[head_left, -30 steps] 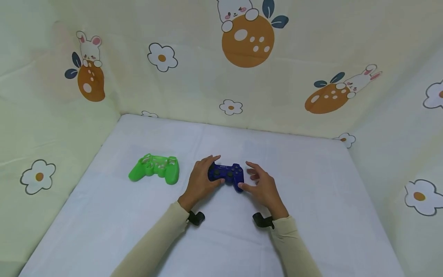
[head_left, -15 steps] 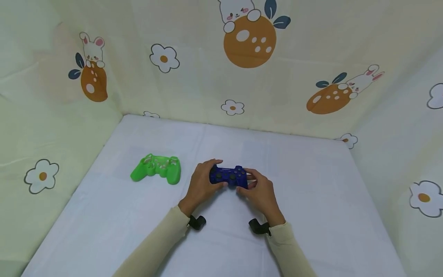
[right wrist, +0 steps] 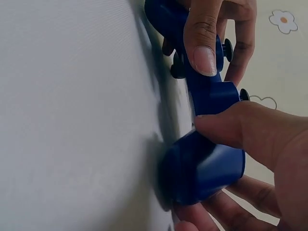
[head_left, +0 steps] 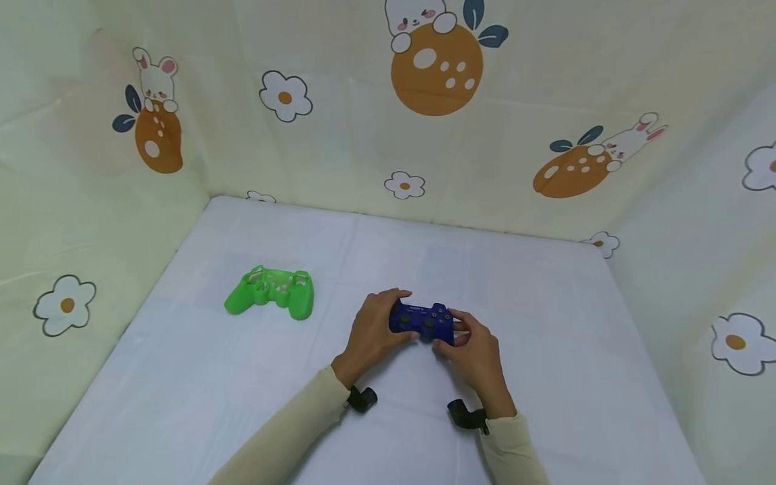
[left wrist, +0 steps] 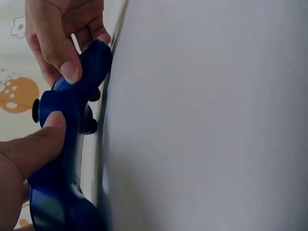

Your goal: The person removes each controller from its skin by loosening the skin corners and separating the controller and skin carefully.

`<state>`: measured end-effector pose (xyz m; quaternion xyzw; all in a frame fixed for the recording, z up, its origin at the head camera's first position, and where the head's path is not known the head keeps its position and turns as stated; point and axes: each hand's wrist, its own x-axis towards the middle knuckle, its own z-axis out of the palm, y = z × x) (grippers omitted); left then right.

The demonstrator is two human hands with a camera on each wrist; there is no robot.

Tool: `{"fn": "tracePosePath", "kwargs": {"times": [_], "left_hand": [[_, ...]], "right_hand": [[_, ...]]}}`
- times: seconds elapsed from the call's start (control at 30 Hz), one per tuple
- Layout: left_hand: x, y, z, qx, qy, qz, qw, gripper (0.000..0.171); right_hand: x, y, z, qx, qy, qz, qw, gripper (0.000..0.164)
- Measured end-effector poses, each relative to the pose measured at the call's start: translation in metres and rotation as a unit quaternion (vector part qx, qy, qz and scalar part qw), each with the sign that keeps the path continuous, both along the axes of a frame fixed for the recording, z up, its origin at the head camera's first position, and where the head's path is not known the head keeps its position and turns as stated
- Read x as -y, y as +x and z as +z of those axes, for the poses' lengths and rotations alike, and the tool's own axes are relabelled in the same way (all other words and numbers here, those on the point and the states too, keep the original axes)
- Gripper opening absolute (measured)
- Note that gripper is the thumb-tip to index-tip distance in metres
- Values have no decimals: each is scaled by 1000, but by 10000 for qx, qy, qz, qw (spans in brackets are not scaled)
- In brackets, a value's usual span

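Observation:
A blue game controller (head_left: 426,322) is held between both hands near the middle of the white table, its buttons and sticks facing up. My left hand (head_left: 374,330) grips its left end, the thumb along the near edge. At the other end my right hand (head_left: 475,353) holds the right grip between thumb and fingers. In the left wrist view the controller (left wrist: 72,103) looks close to the tabletop; I cannot tell whether it touches. The right wrist view shows the right thumb (right wrist: 231,122) pressed on its near side. A green controller-shaped cover (head_left: 279,288) with cut-out holes lies to the left.
The table (head_left: 545,350) is spread with a white cloth. Cream curtains (head_left: 339,148) with rabbit, fruit and flower prints enclose its back and sides. A black wrist camera (head_left: 362,399) sits on the left wrist, another (head_left: 467,414) on the right.
The right hand has closed around the controller's right grip. Both hands have since carried the controller a little to the right and nearer to me. The green cover stays in place.

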<state>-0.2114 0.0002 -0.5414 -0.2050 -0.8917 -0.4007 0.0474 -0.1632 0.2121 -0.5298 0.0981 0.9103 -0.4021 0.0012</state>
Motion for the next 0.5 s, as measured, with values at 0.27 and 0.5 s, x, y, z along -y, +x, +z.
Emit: {"fn": "tracePosePath", "kwargs": {"times": [0.27,0.5], "left_hand": [[7,3,3,100,-226,-175,9995,85],[44,9,26,-437,-1160,47,9923,90]], "right_hand": [[2,7,1,-186,415,191,9988,80],[9,12,18,-832,873,470,9916,86]]}}
